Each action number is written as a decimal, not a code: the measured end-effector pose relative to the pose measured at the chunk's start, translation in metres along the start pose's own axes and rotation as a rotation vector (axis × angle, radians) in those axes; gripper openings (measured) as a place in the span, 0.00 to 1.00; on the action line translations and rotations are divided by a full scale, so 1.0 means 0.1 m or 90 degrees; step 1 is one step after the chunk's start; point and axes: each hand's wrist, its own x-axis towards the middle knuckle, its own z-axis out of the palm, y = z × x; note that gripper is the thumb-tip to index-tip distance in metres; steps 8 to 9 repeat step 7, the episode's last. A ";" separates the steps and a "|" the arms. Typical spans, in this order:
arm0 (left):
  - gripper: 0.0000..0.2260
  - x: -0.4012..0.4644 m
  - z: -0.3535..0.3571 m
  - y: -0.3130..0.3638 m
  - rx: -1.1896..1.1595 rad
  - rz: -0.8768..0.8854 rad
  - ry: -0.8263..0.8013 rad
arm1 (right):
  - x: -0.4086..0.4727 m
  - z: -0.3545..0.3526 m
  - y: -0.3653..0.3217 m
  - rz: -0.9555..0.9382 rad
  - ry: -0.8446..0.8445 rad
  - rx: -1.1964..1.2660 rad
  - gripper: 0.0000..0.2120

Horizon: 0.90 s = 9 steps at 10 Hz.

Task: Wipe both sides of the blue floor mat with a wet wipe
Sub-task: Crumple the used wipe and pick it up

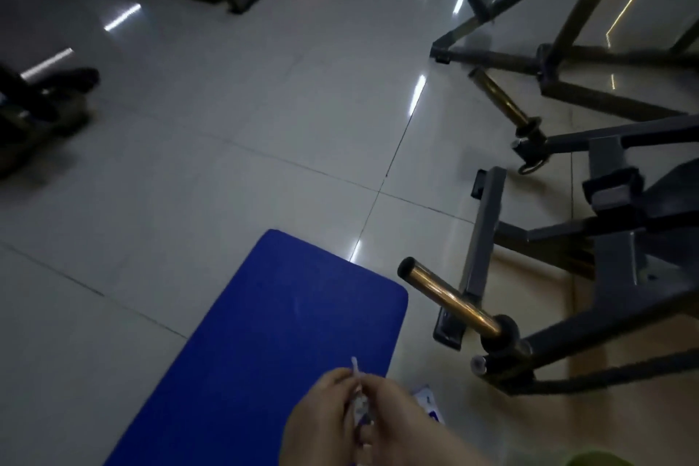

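Both hands, left hand and right hand, pinched a small wet wipe sachet between them. The blue floor mat lay flat beneath; it looked light, soft and floppy, best lifted by an edge.

No legible text, label, brand, number or sign appears anywhere in the head view. The white-and-blue packet lying on the floor just beside the blue floor mat carries blue printed marks, but they are too small and blurred to read. The small item pinched between the two hands is likewise too blurred to show any lettering.
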 end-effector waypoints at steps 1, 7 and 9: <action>0.24 -0.13 -0.22 0.19 0.043 0.138 0.088 | -0.46 0.06 -0.09 -0.025 -0.044 0.004 0.28; 0.21 -0.84 1.04 1.26 0.279 0.325 -0.353 | -1.65 -2.87 0.47 -0.277 0.478 0.378 0.06; 0.21 -0.84 1.04 1.26 0.279 0.325 -0.353 | -1.65 -2.87 0.47 -0.277 0.478 0.378 0.06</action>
